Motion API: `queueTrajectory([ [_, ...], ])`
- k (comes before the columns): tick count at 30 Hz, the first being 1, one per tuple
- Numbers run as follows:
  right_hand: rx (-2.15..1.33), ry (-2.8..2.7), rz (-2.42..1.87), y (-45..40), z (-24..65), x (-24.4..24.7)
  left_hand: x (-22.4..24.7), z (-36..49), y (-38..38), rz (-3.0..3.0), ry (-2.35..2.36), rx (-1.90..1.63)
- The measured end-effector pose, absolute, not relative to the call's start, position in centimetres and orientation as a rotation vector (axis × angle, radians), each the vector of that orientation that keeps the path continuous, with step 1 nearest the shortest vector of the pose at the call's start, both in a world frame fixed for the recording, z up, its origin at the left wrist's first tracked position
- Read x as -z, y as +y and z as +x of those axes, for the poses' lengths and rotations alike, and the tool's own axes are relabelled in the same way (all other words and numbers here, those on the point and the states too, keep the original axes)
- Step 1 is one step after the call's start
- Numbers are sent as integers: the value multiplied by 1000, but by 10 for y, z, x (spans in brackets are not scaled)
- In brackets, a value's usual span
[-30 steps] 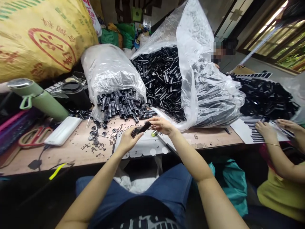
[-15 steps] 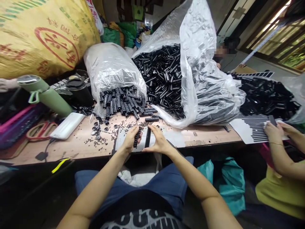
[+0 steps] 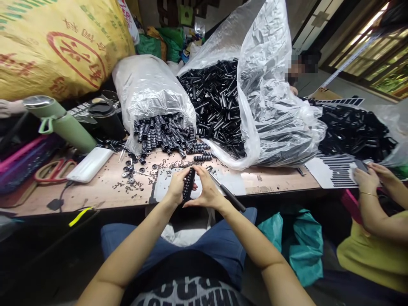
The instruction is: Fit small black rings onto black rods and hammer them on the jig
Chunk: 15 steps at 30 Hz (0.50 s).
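A slim black cylinder with rows of white characters [image 3: 188,183] stands nearly upright between my two hands above the table. My left hand [image 3: 177,186] is wrapped round it from the left. On the other side, my right hand [image 3: 206,189] spans its length, forefinger at the top and thumb at the bottom, gripping a narrow black strip by its ends against the cylinder; the two are hard to tell apart. Beside my right hand lies a tool with a black handle and metal shaft [image 3: 231,196]. Below is a pale mat [image 3: 162,185].
Behind my hands, a plastic bag [image 3: 143,85] spills similar ringed cylinders [image 3: 162,136]. A larger bag [image 3: 264,106] holds plain black tubes [image 3: 216,102]. Tiny dark bits [image 3: 127,185] litter the table. Scissors [image 3: 54,171], a white power bank [image 3: 89,165] and a green flask [image 3: 63,125] lie left. A co-worker's hands [image 3: 371,176] are right.
My right hand has moved left and brought the black strip up against the cylinder in my left hand. The black-handled tool beside it now shows more fully.
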State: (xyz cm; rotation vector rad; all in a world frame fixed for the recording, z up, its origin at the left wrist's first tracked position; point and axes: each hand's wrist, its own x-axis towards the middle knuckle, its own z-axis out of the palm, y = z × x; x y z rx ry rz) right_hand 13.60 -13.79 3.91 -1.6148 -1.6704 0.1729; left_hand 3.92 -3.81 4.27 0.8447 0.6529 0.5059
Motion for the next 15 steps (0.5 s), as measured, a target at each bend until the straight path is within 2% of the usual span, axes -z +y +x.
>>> queueTrajectory([
  [15, -293, -1497, -1731, -142, 130, -40, -44, 41, -42, 944, 756, -390],
])
